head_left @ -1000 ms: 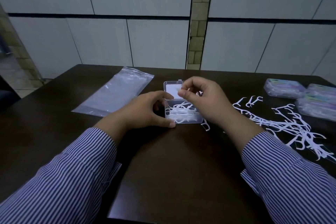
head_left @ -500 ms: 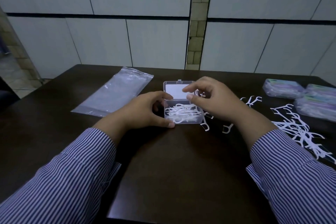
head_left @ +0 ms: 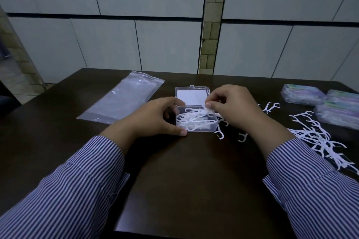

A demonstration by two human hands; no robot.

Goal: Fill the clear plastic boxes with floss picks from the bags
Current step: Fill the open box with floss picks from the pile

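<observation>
A dark wooden counter [head_left: 180, 190] fills the lower frame, backed by a wall of pale panels [head_left: 108, 44]. At centre sits the clear plastic box [head_left: 196, 122], lid open, holding floss picks. The left hand [head_left: 155, 118] grips its left side; the right hand's [head_left: 235, 110] fingers pinch picks above it. Loose floss picks [head_left: 318, 137] sprawl at right, a bag [head_left: 124, 101] lies upper left.

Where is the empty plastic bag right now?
In the head view, the bag lies flat on the table, far left, just beyond the left hand and left of the open box.
</observation>
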